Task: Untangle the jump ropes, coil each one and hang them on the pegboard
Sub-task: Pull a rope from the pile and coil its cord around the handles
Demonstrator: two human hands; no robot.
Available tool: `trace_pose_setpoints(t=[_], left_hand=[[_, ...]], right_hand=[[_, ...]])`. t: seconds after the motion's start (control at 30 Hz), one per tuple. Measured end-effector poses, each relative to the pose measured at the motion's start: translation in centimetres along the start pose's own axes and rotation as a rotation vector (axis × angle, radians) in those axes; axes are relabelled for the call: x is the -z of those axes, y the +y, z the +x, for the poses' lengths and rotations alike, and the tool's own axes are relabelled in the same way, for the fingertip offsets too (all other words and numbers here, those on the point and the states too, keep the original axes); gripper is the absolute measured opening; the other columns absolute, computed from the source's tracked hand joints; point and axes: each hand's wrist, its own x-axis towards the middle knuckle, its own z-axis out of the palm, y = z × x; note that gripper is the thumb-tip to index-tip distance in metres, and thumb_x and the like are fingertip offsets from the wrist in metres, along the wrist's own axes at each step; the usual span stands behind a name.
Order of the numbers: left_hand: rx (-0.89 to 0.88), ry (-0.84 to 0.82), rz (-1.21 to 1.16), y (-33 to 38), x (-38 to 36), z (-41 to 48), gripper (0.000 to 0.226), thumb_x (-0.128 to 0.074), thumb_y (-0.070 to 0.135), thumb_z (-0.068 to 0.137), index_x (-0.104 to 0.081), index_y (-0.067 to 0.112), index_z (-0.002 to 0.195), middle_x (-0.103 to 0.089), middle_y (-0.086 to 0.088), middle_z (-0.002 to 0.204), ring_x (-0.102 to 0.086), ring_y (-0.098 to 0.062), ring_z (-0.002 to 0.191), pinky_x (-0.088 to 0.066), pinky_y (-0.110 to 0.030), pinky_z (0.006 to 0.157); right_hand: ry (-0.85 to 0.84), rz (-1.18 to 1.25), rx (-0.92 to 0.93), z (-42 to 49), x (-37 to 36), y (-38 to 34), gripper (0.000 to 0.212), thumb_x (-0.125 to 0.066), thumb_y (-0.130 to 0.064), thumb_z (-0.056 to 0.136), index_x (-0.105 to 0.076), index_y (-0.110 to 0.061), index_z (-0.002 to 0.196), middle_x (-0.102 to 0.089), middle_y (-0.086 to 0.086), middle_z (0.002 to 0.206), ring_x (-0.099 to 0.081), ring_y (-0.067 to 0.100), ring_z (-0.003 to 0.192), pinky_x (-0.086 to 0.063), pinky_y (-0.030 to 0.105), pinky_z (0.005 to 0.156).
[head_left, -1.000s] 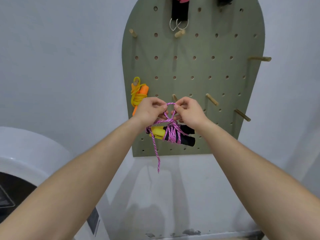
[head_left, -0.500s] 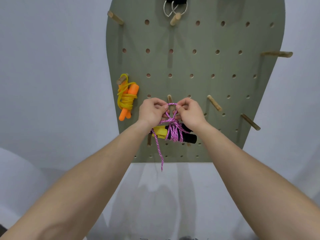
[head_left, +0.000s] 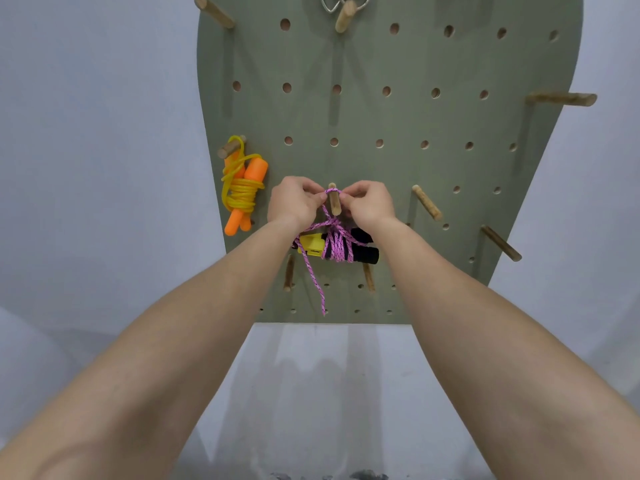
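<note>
pegboard (head_left: 398,116): matt green | pegs (head_left: 426,206): bare wood | pink rope (head_left: 337,249): braided cord | orange handles (head_left: 254,174): smooth plastic

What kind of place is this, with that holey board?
Probably a storage corner for exercise gear. A green pegboard with wooden pegs holds a coiled yellow jump rope, and the left hand and right hand loop a pink jump rope over a peg.

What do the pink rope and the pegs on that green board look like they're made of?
Pink rope: likely braided synthetic cord, matte; a speckled woven pattern shows. Pegs: unfinished wood, judging by tan colour and grain. Board: perhaps painted wood; flat matte green.
</note>
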Motion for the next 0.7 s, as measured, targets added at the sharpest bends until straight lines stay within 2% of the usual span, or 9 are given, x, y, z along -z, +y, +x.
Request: trace_pose_setpoints(t=[0.07,0.13,0.23,0.3,0.43,0.5,0.6,0.7], left_hand=[[0.004,-0.013,-0.007,-0.1,-0.2,-0.3,0.008,-0.075,0.030,0.089,-0.077,0.022,0.092,-0.073,0.004,0.087,-0.068,-0.016,0.087,-0.056,-0.034,0.085],[0.009,-0.006,-0.018,-0.2,-0.2,-0.8,0.011,-0.075,0.029,0.088,-0.077,0.021,0.096,-0.075,0.001,0.094,-0.069,-0.017,0.093,-0.055,-0.034,0.089],[0.003,0.028,0.019,-0.8,0.6,-2.2,0.017,-0.068,0.023,0.092,-0.076,0.019,0.106,-0.075,-0.001,0.105,-0.068,-0.019,0.102,-0.053,-0.033,0.095],[0.001,0.029,0.043,-1.6,1.6,-3.4,0.020,-0.063,0.021,0.093,-0.074,0.018,0.109,-0.074,-0.001,0.106,-0.067,-0.020,0.102,-0.054,-0.034,0.094],[0.042,-0.043,0.071,-3.8,3.7,-6.2,0.019,-0.062,0.021,0.094,-0.074,0.017,0.107,-0.073,-0.001,0.103,-0.067,-0.021,0.100,-0.054,-0.035,0.092],[0.059,-0.095,0.085,-4.8,4.7,-7.8,0.016,-0.062,0.023,0.094,-0.074,0.019,0.103,-0.073,0.000,0.100,-0.067,-0.023,0.098,-0.055,-0.037,0.092],[0.064,-0.178,0.122,-5.5,6.1,-10.5,0.013,-0.059,0.022,0.094,-0.072,0.023,0.095,-0.071,0.004,0.089,-0.068,-0.023,0.095,-0.056,-0.037,0.089],[0.060,-0.264,0.172,-5.6,7.1,-13.4,0.012,-0.058,0.023,0.094,-0.069,0.027,0.090,-0.069,0.004,0.088,-0.067,-0.023,0.095,-0.054,-0.033,0.089]], right_hand=[[-0.013,0.005,-0.013,0.1,-0.3,0.4,0.014,-0.075,-0.028,0.088,-0.072,-0.025,0.074,-0.073,-0.002,0.080,-0.070,0.024,0.086,-0.058,0.047,0.088],[0.000,0.002,-0.002,-0.6,-0.4,0.5,0.007,-0.074,-0.027,0.088,-0.076,-0.021,0.087,-0.075,0.001,0.091,-0.070,0.022,0.092,-0.056,0.044,0.092],[0.057,-0.036,-0.009,-2.1,0.2,0.5,0.016,-0.065,-0.017,0.092,-0.073,-0.015,0.106,-0.073,0.003,0.107,-0.066,0.019,0.105,-0.051,0.037,0.101],[0.071,-0.062,-0.015,-3.3,0.9,0.8,0.018,-0.061,-0.014,0.092,-0.073,-0.017,0.106,-0.073,0.002,0.109,-0.066,0.020,0.107,-0.050,0.036,0.102],[0.032,-0.089,-0.069,-6.3,1.8,1.8,0.011,-0.062,-0.016,0.088,-0.067,-0.025,0.091,-0.073,0.002,0.102,-0.070,0.025,0.098,-0.055,0.041,0.095],[0.007,-0.130,-0.074,-8.2,2.1,2.2,0.010,-0.062,-0.014,0.089,-0.067,-0.023,0.090,-0.071,0.000,0.095,-0.069,0.024,0.096,-0.056,0.037,0.092],[-0.056,-0.291,-0.077,-11.7,2.5,2.7,0.010,-0.061,-0.014,0.091,-0.069,-0.019,0.094,-0.068,-0.001,0.094,-0.064,0.020,0.094,-0.047,0.025,0.082],[-0.139,-0.425,-0.096,-14.9,2.8,3.2,0.014,-0.062,-0.017,0.091,-0.070,-0.016,0.103,-0.068,0.001,0.103,-0.063,0.023,0.103,-0.050,0.032,0.088]])
